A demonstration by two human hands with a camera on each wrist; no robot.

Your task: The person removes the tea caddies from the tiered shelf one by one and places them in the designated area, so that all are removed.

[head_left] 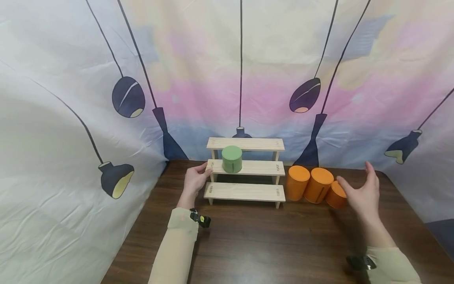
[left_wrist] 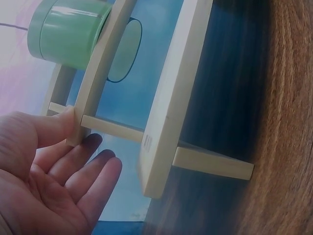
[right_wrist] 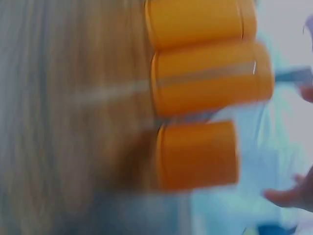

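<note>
A three-step wooden shelf stand (head_left: 244,167) stands against the back cloth. At its left end my left hand (head_left: 196,179) pinches the middle step; in the left wrist view the thumb lies on the board's end (left_wrist: 80,98), with the other fingers behind and below it. On that step sits a green lidded tin (head_left: 232,159), upright towards the left. My right hand (head_left: 363,197) is at the right, thumb and fingers spread wide, beside a short orange tin (head_left: 335,196). Its fingers show at the edge of the blurred right wrist view, apart from the short tin (right_wrist: 198,155).
Two taller orange tins, one next to the stand (head_left: 297,184) and one in the middle (head_left: 318,187), stand in a row with the short one. The dark wooden table (head_left: 248,240) stretches in front. A printed cloth (head_left: 198,98) with lamp drawings hangs behind and at the sides.
</note>
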